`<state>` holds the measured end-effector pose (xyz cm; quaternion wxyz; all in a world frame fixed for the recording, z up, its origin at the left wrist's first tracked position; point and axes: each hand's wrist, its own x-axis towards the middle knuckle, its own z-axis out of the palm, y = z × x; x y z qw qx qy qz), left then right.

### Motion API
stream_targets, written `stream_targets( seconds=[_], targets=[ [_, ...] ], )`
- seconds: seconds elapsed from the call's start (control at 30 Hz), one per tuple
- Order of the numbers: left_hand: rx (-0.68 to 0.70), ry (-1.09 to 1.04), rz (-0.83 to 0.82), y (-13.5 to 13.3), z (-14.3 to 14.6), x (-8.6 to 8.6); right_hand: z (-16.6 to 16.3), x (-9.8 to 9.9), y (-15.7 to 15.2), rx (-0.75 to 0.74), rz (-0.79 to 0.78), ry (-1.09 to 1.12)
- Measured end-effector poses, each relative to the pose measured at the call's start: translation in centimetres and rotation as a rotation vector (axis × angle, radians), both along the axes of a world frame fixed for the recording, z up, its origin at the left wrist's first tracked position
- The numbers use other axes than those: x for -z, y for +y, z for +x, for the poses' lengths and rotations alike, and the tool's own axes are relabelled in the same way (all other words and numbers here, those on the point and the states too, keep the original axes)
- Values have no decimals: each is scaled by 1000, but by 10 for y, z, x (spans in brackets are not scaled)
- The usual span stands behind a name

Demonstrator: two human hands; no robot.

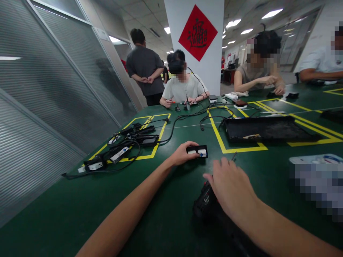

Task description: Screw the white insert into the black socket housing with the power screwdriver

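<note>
My left hand (181, 154) reaches forward across the green table (80, 207) and grips a small black box with white labels (198, 151) resting on the tabletop. My right hand (232, 189) hovers closer to me, fingers spread, over a black device (205, 202) that lies partly hidden beneath the hand and forearm. Whether the right hand touches the device is unclear. A thin rod-like tool (234, 156) lies just beyond the right fingers.
A pile of black power adapters and cables (125, 144) lies in a yellow-marked zone at left. A black tray (265, 129) sits at right. Three people sit at the far side, another stands behind. A glass partition (53, 92) runs along the left.
</note>
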<state>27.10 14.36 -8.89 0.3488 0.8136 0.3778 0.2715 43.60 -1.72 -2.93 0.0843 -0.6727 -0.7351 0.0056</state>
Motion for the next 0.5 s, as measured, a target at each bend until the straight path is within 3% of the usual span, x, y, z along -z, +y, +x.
stream_targets(
  seconds=[0.07, 0.13, 0.23, 0.33, 0.4, 0.5],
  targets=[
    [-54, -48, -33, -1, 0, 8, -2, 3, -31, 14, -104, -2],
    [-76, -93, -63, -3, 0, 13, -3, 14, -52, -37, -340, -3],
    [-66, -150, -132, -7, 1, 15, 1, 34, -64, -21, -322, 18],
    [-53, -182, -179, -8, 1, 14, 16, 42, -64, -46, -260, 195],
    [-43, -197, -196, -8, 1, 14, 30, 38, -61, -40, -302, 325],
    [-24, -213, -225, -7, 2, 15, 54, 22, -52, -17, -160, 661]
  ],
)
